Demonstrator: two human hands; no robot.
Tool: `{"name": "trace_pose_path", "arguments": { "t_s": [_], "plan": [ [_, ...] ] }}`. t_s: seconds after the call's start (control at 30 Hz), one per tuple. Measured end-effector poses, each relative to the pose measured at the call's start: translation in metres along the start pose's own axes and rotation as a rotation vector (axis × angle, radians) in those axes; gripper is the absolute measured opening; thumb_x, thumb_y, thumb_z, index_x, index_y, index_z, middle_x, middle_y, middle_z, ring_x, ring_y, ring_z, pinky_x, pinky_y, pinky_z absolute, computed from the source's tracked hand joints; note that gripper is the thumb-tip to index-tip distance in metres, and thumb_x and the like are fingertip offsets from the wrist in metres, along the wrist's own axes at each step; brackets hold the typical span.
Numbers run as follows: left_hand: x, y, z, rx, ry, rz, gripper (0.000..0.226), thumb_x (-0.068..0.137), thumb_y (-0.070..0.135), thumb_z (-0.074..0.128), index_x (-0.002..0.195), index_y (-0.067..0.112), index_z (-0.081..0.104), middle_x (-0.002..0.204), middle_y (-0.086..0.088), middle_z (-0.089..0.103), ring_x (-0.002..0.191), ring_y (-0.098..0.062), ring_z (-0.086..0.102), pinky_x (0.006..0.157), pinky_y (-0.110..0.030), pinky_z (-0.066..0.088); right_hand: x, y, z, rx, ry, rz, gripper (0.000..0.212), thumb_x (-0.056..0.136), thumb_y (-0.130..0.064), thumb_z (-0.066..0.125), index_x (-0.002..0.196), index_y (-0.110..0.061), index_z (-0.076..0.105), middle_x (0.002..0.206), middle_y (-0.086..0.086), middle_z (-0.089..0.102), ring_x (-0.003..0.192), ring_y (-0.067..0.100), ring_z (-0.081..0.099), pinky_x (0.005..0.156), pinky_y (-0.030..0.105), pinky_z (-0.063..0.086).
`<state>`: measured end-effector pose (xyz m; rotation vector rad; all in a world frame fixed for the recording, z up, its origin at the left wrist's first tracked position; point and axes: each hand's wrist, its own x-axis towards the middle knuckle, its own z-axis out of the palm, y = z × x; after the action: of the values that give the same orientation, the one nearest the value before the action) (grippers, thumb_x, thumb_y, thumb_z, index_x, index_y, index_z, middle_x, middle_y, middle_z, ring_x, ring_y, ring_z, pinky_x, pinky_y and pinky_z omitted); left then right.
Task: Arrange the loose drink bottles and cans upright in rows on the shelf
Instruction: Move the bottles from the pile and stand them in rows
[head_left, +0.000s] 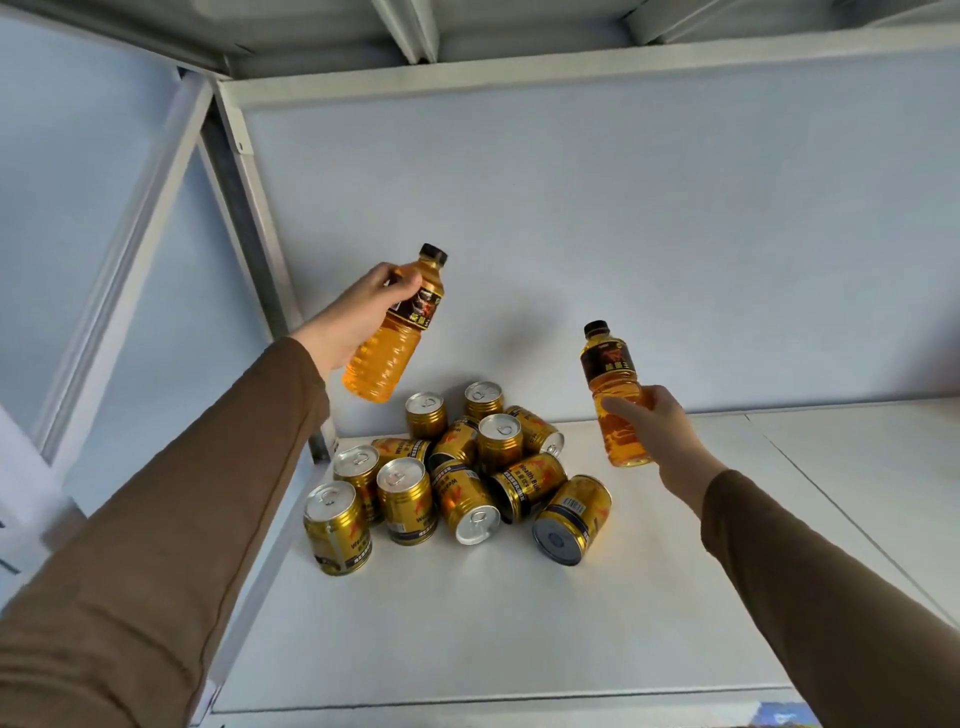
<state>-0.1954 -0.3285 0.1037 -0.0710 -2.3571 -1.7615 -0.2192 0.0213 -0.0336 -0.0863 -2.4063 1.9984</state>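
Note:
My left hand (358, 317) grips an orange drink bottle (400, 332) with a black cap and dark label, tilted in the air above the left side of the shelf. My right hand (657, 423) holds a second orange bottle (613, 384) by its lower half, nearly upright, its base close to the white shelf board (467, 623). Between the two hands sits a cluster of gold cans (467, 467). Several cans stand upright, among them the front-left can (337, 527). Others lie on their sides, such as the can at the front right (574, 519).
The shelf has a pale back wall (571, 208), a grey metal upright (260, 249) at the left and another shelf overhead (519, 36). White board stretches to the right of the cans and toward the front edge (493, 701).

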Motion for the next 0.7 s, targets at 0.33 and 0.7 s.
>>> {"name": "trace_pose_path", "arguments": {
  "t_s": [0.33, 0.7],
  "plan": [
    [-0.007, 0.024, 0.129, -0.429, -0.203, -0.118, 0.069, 0.09, 0.064, 0.057, 0.134, 0.011, 0.054, 0.105, -0.018, 0.067, 0.089, -0.032, 0.069, 0.083, -0.047, 0.056, -0.045, -0.024, -0.05, 0.345, -0.129, -0.045, 0.057, 0.085, -0.03, 0.075, 0.131, -0.022, 0.043, 0.115, 0.009, 0.063, 0.098, 0.028, 0.068, 0.079, 0.042, 0.059],
    [-0.017, 0.019, 0.273, -0.45, -0.358, -0.181, 0.065, 0.07, 0.062, 0.078, 0.109, 0.012, 0.063, 0.087, -0.011, 0.071, 0.074, -0.024, 0.072, 0.065, -0.036, 0.058, -0.078, 0.014, -0.137, 0.399, 0.002, -0.032, 0.055, 0.082, -0.037, 0.076, 0.129, -0.026, 0.05, 0.115, 0.012, 0.067, 0.103, 0.032, 0.068, 0.083, 0.049, 0.058]
  ]
}}
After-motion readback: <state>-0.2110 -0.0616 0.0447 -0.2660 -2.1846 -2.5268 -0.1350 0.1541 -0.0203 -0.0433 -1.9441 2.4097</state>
